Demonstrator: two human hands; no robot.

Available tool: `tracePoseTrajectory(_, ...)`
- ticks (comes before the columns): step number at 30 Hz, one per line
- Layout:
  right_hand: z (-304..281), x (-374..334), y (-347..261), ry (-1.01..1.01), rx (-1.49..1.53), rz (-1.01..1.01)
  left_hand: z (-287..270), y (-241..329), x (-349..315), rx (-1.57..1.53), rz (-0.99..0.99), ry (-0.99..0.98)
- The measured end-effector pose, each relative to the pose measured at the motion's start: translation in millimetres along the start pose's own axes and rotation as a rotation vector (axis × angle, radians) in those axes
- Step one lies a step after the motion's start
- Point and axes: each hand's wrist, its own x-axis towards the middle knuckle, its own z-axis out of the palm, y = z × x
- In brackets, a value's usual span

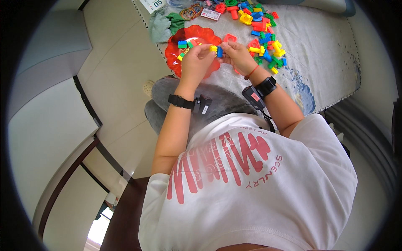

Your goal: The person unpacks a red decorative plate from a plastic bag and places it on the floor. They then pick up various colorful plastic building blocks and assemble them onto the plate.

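My left hand (197, 59) pinches a small yellow toy brick (213, 48) between thumb and fingertips. Against it, a blue toy brick (220, 52) is gripped by the fingertips of my right hand (238, 57). The two bricks touch; whether they are locked together I cannot tell. Both hands are over the right part of a red scalloped plate (171, 55). Inside the plate lie a joined blue-and-green brick pair (182, 44) and a yellow-and-green piece (181, 56), with other bricks partly hidden by my left hand.
Right of the plate, loose bricks and plastic nuts and bolts, such as a yellow bolt (278, 49), spread over the pale tablecloth (318, 54). Beyond the plate are a green cloth (176, 22), coloured rubber bands (191, 12) and a small white box (210, 14).
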Motion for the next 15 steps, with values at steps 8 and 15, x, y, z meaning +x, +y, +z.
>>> tracePoseTrajectory(8, 5.1, 1.1, -0.7, 0.068, -0.226, -0.054, -3.9, -1.5, -6.2, -0.083, -0.066, -0.010)
tracePoseTrajectory(15, 17.0, -2.6, -4.4, 0.127, -0.369, -0.069, -7.2, -6.6, -8.2, -0.134, -0.146, -0.003)
